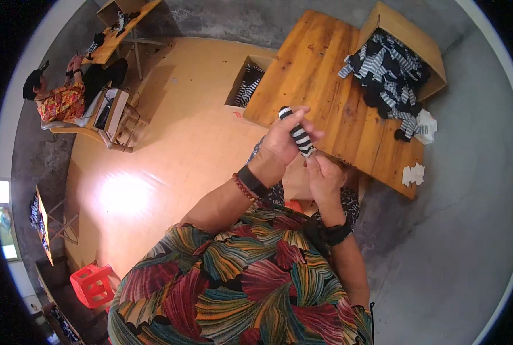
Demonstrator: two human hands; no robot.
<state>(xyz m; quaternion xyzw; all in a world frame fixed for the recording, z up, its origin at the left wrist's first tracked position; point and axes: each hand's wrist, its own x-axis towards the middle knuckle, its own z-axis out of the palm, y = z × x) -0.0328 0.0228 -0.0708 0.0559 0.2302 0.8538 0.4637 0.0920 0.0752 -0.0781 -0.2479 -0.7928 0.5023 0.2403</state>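
Above the near edge of the table I hold a small tube-shaped knitted piece [300, 136] with black and white stripes, its dark tip pointing up and away. My left hand [277, 144] is closed around its upper part, the thumb lying along it. Its lower end is pinched by the fingers of my right hand [325, 179]. Whether it is a sock or part of a glove I cannot tell. The wooden table [302, 75] stands just beyond both hands.
On the table's right, striped and black knitted pieces [389, 69] spill from a tipped cardboard box [406, 29]. White scraps [413, 175] lie near its edge. Another carton [233, 92] sits on the floor. A person [64, 103] works at the far left; a red stool [92, 286] stands lower left.
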